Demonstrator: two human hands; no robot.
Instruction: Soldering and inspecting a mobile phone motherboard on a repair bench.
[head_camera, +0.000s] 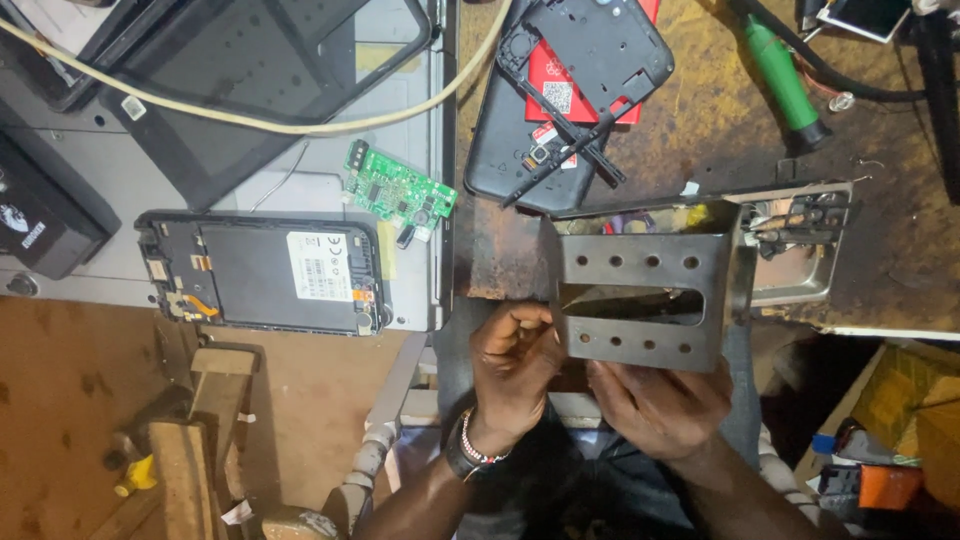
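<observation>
My left hand (515, 365) is curled with its fingers closed beside the left edge of a grey metal bracket (640, 285) that has rows of round holes and a long slot. My right hand (660, 405) lies just below the bracket's lower edge, fingers against it. What the hands pinch between them is hidden by the fingers and the bracket. A beaded band and a dark watch sit on my left wrist (468, 450).
A green circuit board (398, 192) and an opened phone (262, 272) lie on a grey laptop lid (420, 290) to the left. Black phone back covers (590, 50), a green-handled tool (785, 75) and a metal tray (800, 260) sit beyond on the rusty bench.
</observation>
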